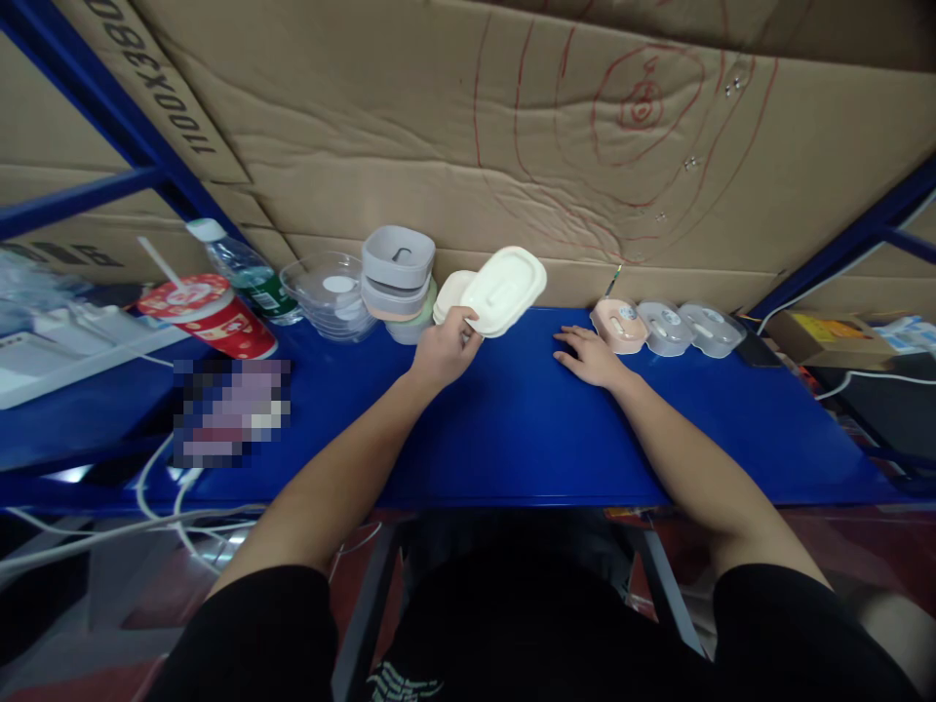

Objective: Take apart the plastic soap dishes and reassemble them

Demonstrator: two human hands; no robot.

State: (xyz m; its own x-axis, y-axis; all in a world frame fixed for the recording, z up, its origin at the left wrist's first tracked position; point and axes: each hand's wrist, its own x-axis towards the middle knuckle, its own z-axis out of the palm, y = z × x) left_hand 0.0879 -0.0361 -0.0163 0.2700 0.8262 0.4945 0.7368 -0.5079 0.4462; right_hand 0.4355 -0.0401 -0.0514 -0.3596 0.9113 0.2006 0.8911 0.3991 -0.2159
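Observation:
My left hand [444, 347] grips a cream plastic lid [506, 291] by its near left edge and holds it tilted above the table. Behind it, partly covered, is a paler lid [451, 292]. Left of that hand stands a stack of grey containers [399, 256], with a pale green one [409, 330] low in it. My right hand [591, 357] rests palm down on the blue table [512, 439], fingers apart, holding nothing. Just beyond its fingers sits a peach container with a clear lid [619, 325], beside two grey lidded containers [665, 328].
Clear bowls [332, 297] are nested left of the stack. A red paper cup [212, 317] with a straw and a water bottle [249, 273] stand farther left. At right lie a dark flat object [759, 349] and a cardboard box [830, 341]. Cardboard [351, 136] walls the back.

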